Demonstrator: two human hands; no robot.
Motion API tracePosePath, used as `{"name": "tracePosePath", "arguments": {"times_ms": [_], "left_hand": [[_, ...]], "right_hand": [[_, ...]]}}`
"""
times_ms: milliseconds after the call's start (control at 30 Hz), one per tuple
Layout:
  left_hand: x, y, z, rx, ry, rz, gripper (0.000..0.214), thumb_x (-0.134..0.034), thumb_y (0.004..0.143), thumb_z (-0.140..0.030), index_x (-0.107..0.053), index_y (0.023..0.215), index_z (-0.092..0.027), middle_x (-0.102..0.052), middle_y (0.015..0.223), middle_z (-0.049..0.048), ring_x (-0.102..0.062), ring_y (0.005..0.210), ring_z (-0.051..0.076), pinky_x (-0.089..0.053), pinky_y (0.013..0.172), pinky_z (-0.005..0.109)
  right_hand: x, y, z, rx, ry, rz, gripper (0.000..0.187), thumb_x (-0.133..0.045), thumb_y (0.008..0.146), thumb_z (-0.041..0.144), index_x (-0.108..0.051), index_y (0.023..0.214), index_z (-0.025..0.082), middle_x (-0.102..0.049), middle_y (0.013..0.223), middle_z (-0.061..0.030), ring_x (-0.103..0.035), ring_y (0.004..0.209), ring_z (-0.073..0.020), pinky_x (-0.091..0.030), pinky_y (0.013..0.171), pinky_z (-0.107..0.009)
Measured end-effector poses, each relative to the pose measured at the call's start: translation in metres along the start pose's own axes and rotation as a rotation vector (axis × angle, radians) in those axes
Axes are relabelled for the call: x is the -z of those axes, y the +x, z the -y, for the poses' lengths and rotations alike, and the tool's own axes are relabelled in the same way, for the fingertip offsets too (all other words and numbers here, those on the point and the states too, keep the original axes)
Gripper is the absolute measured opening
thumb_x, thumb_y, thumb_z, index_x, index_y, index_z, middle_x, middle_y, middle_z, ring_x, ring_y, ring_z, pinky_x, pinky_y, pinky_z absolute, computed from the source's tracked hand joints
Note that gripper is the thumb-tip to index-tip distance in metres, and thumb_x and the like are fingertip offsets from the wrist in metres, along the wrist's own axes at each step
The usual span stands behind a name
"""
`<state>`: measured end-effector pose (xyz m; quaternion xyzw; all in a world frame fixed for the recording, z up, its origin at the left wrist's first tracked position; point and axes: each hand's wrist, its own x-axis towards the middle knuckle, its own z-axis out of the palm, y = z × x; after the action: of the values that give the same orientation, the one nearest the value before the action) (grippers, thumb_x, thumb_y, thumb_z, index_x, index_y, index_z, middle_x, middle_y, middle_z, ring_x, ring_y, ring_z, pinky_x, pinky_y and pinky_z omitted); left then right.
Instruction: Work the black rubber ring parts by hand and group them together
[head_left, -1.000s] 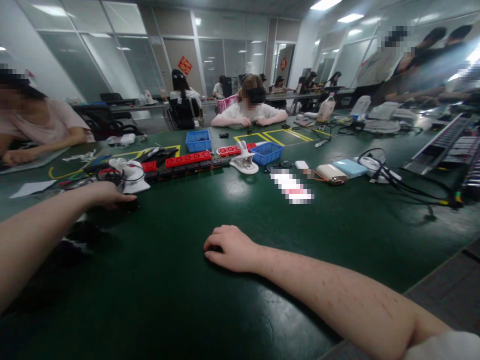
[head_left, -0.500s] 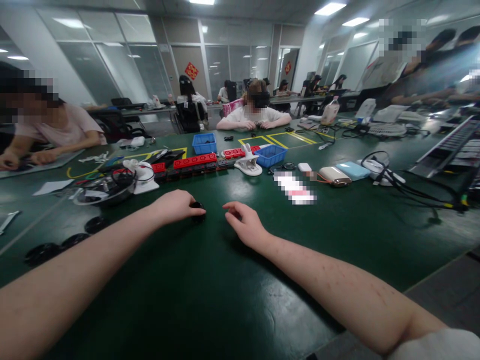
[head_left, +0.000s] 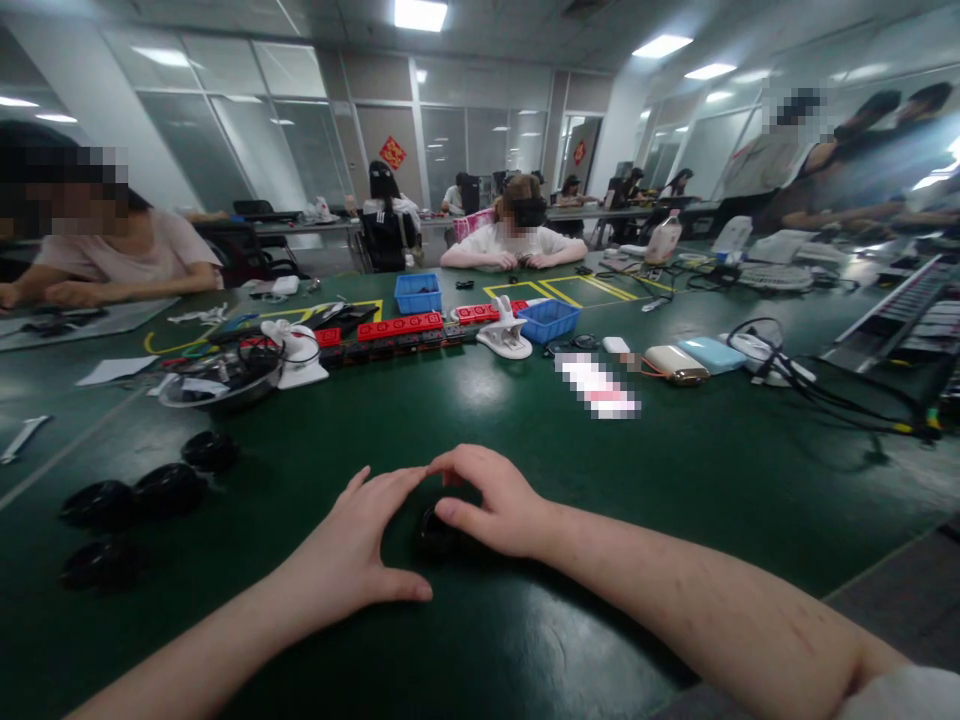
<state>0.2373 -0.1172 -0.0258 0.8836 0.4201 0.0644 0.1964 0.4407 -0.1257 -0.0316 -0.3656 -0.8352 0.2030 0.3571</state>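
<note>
A glossy black round part (head_left: 433,530) rests on the green tabletop beneath my right hand (head_left: 495,500). The right fingers arch around it and the thumb lies against its upper edge; the palm hides much of it. My left hand (head_left: 364,545) is just to its left, open, thumb and fingers spread apart and nothing between them. The left fingertips nearly meet the right index finger, and I cannot tell if they touch. Further left sit several similar black round parts (head_left: 171,488) in a loose group.
Beyond my hands stand a metal bowl (head_left: 217,395) of black parts, a row of red blocks (head_left: 401,326), a white clip (head_left: 505,330) and blue bins (head_left: 550,320). A power bank (head_left: 675,364) and cables (head_left: 840,390) lie right. Other people sit around.
Both hands have come nearer to me. The black round part has moved right and nearer, from my left hand to under my right. My left hand has let go and spread.
</note>
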Motion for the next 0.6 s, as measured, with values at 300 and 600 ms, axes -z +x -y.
{"name": "tracePosePath", "arguments": {"times_ms": [300, 600], "left_hand": [[-0.024, 0.011, 0.006, -0.203, -0.22, -0.037, 0.035, -0.075, 0.059, -0.035, -0.06, 0.088, -0.021, -0.064, 0.095, 0.0054, -0.056, 0.094, 0.028, -0.039, 0.093, 0.042], [-0.023, 0.004, 0.01, -0.389, -0.274, 0.119, 0.055, -0.073, 0.051, -0.027, -0.056, 0.103, -0.026, -0.061, 0.108, 0.0008, -0.054, 0.101, 0.027, -0.02, 0.107, 0.041]], "right_hand": [[-0.009, 0.004, 0.017, 0.136, -0.182, 0.229, 0.032, -0.062, 0.076, 0.046, -0.06, 0.09, 0.016, -0.062, 0.086, -0.0052, -0.054, 0.077, -0.0168, -0.041, 0.069, -0.029], [-0.004, 0.0, 0.038, 0.262, 0.148, 0.434, 0.021, -0.044, 0.067, 0.012, -0.059, 0.077, 0.021, -0.068, 0.09, 0.0016, -0.055, 0.097, -0.0133, -0.035, 0.095, -0.028]]}}
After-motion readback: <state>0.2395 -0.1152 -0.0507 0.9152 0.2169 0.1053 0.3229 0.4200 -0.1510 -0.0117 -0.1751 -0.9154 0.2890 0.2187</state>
